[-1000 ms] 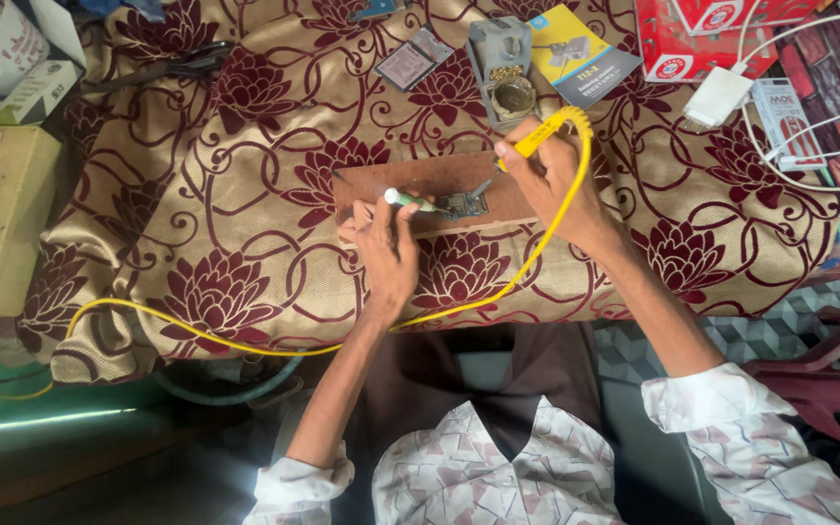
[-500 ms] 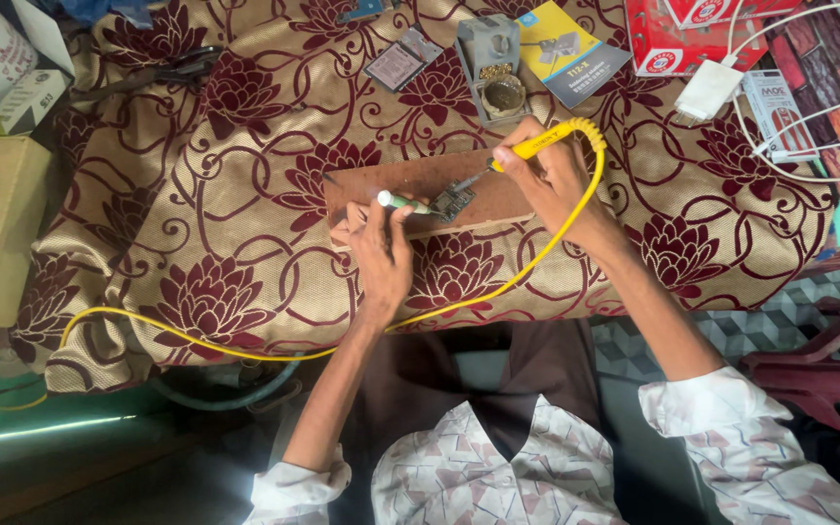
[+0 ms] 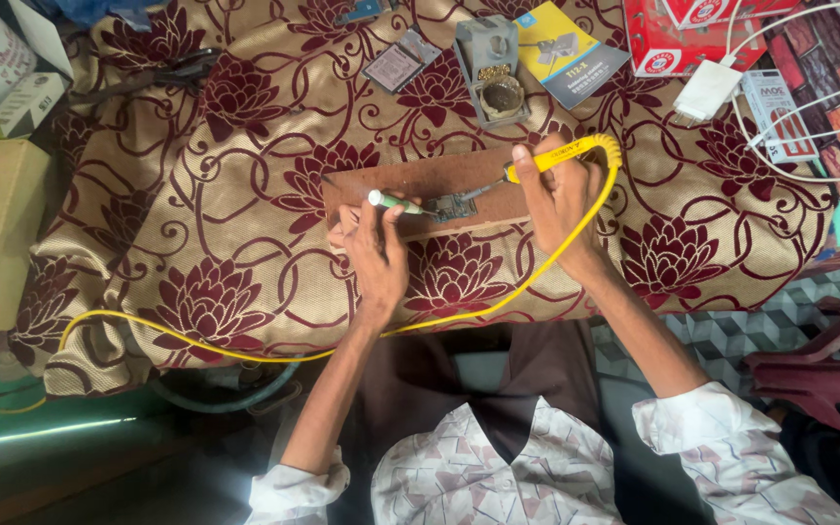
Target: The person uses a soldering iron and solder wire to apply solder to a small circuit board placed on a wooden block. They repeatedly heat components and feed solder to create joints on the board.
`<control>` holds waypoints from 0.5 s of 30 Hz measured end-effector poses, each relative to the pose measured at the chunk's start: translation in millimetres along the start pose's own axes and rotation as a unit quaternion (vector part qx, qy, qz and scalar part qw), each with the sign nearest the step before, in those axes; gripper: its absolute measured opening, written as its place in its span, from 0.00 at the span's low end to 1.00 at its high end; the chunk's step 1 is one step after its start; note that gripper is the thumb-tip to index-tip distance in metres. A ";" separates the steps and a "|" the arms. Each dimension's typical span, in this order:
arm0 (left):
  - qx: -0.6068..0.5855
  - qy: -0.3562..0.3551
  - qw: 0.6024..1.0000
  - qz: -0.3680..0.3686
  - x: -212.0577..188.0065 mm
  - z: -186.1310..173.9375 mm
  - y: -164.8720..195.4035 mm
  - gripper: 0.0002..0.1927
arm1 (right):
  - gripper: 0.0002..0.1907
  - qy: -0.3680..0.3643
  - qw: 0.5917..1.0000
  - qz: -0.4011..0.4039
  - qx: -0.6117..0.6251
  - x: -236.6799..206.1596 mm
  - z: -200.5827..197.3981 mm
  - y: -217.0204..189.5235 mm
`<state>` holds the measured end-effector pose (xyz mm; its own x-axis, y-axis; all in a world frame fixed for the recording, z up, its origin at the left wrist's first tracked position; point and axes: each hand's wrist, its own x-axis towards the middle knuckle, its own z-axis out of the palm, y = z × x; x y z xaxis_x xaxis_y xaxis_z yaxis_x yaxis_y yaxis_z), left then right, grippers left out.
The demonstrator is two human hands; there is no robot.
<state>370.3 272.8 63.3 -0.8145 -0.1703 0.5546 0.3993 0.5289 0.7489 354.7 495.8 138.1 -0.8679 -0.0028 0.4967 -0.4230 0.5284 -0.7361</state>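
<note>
Yellow-handled soldering iron (image 3: 554,156) is gripped in the closed right hand (image 3: 561,199); one green-tipped tool (image 3: 396,202) is pinched by the left hand (image 3: 376,253). Both tips meet one small circuit board (image 3: 451,206) on one wooden block (image 3: 420,180), upon floral cloth (image 3: 245,224).

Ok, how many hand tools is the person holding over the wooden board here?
2. A yellow-handled soldering iron in the right hand, tip toward the small circuit board; a thin green-and-white tool in the left hand. Others may lie hidden among the clutter.
</note>
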 end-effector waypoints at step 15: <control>0.043 0.026 0.998 0.028 -6.0 1.3 -5.2 0.08 | 0.17 0.234 0.941 0.027 0.244 -19.3 9.0 39.6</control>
<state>372.5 272.2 55.6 -0.7679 -0.1806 0.6146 0.4044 0.6073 0.6838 352.4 509.2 95.3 -0.7297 0.4472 0.5172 -0.5503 0.0649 -0.8325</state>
